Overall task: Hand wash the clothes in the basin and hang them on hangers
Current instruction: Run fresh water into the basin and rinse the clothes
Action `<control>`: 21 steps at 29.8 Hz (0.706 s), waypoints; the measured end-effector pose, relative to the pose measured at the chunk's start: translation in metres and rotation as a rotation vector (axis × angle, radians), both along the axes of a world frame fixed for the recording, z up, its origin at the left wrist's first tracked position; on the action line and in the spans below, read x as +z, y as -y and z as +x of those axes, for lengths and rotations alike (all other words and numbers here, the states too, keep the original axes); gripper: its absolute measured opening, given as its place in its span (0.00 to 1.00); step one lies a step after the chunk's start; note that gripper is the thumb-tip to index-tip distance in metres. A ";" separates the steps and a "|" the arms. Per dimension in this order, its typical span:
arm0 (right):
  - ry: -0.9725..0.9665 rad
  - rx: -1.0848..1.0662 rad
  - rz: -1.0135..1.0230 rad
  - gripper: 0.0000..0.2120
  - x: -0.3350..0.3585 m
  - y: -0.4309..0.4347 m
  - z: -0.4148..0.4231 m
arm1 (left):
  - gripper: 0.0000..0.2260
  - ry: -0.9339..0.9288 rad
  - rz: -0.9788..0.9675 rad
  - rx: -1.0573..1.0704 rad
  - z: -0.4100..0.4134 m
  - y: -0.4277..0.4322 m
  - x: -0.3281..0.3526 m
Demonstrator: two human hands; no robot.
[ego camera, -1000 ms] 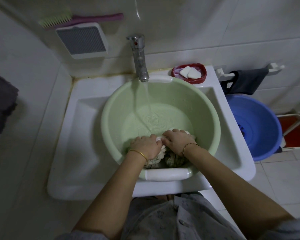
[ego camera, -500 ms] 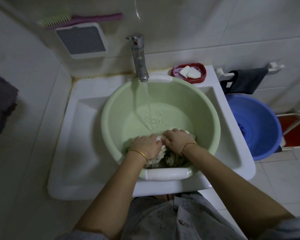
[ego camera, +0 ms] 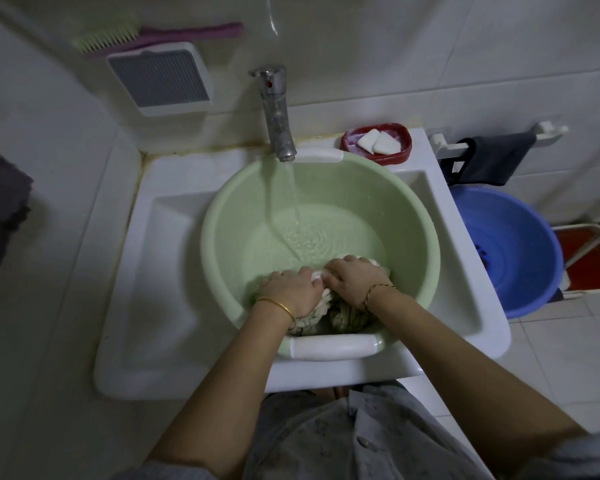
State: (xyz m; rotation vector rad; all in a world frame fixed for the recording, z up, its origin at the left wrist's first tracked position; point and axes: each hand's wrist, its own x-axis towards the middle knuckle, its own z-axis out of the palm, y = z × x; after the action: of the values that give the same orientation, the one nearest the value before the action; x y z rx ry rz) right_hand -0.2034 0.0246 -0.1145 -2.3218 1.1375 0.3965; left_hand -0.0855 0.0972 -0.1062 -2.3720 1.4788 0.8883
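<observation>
A dark towel (ego camera: 0,216) hangs at the left edge of the view. On the wall above the sink (ego camera: 174,271) there is a brush (ego camera: 153,34) and under it a white vent (ego camera: 160,79). The green basin (ego camera: 222,237) stands in the sink, and the tap (ego camera: 276,112) pours water into its middle. The cloth (ego camera: 340,315) lies in the water at the near side of the basin, just behind the white handle (ego camera: 333,346). The left hand (ego camera: 291,292) presses on the cloth with the fingers curled around it, and the right hand (ego camera: 355,278), touching the left one, grips the same cloth with bent fingers. A red soap dish (ego camera: 395,157) sits at the back right corner of the sink. At the right, a dark rag (ego camera: 492,161) hangs on a rack and a blue tub (ego camera: 520,251) stands on the floor.
</observation>
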 end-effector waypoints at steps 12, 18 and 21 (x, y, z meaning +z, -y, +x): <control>0.004 -0.008 0.004 0.21 -0.001 0.000 0.000 | 0.21 0.002 0.000 0.002 -0.001 0.000 0.001; 0.010 -0.010 0.009 0.21 -0.001 0.000 -0.001 | 0.21 0.001 0.001 0.006 -0.001 0.000 -0.001; 0.008 -0.007 0.009 0.21 -0.001 0.000 -0.001 | 0.21 -0.001 0.000 0.009 -0.001 0.000 0.000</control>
State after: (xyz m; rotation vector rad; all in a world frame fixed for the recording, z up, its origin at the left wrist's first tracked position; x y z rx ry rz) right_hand -0.2042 0.0243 -0.1153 -2.3090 1.1382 0.3882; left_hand -0.0869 0.0968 -0.1067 -2.3808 1.4693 0.8918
